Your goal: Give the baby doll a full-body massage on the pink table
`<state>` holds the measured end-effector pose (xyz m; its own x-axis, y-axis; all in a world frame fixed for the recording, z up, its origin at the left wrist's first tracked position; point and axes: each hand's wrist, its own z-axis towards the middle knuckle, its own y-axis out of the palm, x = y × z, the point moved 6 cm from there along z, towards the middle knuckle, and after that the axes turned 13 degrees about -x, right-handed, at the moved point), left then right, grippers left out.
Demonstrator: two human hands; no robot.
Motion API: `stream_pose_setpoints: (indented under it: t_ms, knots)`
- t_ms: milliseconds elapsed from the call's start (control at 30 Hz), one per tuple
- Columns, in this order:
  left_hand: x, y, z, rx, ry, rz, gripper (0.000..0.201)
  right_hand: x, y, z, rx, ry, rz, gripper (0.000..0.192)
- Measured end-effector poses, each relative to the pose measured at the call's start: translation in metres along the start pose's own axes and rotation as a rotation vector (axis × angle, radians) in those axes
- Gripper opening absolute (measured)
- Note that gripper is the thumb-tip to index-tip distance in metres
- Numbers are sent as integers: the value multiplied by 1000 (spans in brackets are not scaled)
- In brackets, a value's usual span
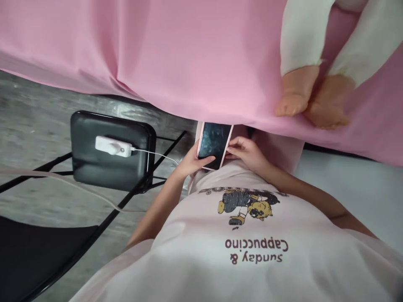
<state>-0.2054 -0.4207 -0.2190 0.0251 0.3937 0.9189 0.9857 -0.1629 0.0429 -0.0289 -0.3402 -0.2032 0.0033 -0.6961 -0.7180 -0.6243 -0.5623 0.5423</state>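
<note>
Close against our chest, the pale shirt carries a print of a cartoon figure and, seen upside down from here, the words "Sunday & Cappuccino"; a further line above the figure is too curled to read. Just past it we hold the phone in front of our waist, its screen dark. Our left hand grasps its lower left edge, thumb lying across the glass; our right hand pinches its right edge with the fingertips. We judge the handling is at an early stage: the screen would need waking. Further left, a white charger with its cable rests on a black stool. Beyond, a pink sheet hangs over a bed edge, with another person's bare feet on it.
</note>
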Motion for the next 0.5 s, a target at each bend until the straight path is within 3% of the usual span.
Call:
stream_pose_setpoints:
  t_ms: [233, 500]
  knots:
    - [10, 0, -7, -111, -57, 63, 80, -3, -1, -4, -59, 44, -22, 34]
    - [27, 7, -1, -186, -50, 88, 81, -10, -7, -13, -35, 44, -128, 24]
